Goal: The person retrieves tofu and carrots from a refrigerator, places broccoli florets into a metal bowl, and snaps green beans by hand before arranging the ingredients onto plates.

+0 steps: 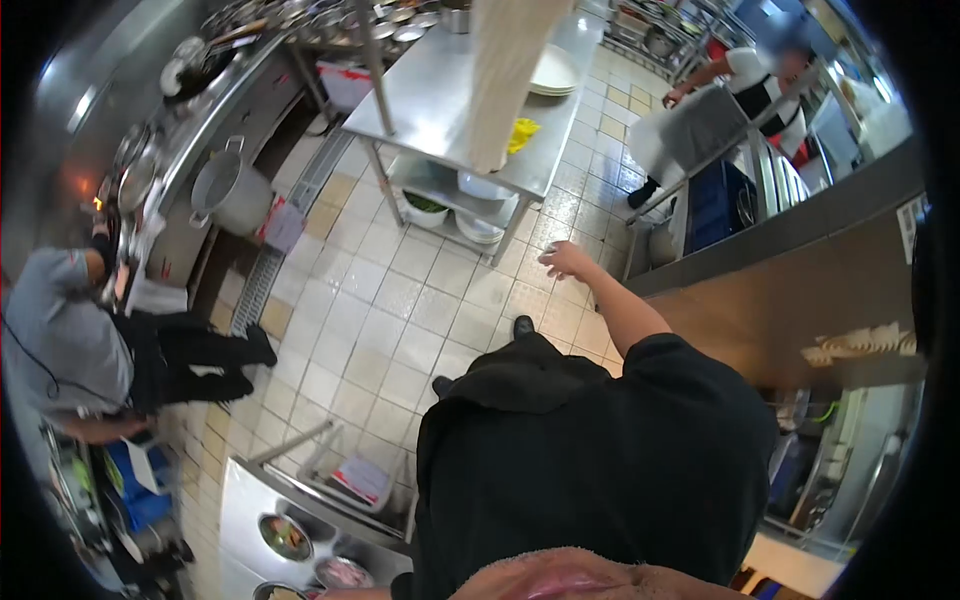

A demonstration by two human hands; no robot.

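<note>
The right hand (567,260) hung released, well apart from the bowl of pink food (343,573), which sat on the bench (242,510) just beside the left hand (319,594), whose grip I couldn't tell.

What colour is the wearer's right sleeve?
The right sleeve is black; head view shows it best.

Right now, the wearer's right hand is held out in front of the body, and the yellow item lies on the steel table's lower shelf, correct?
The level is wrong: the head view shows the yellow item on top of the steel table. The right hand is held out, as stated.
</note>
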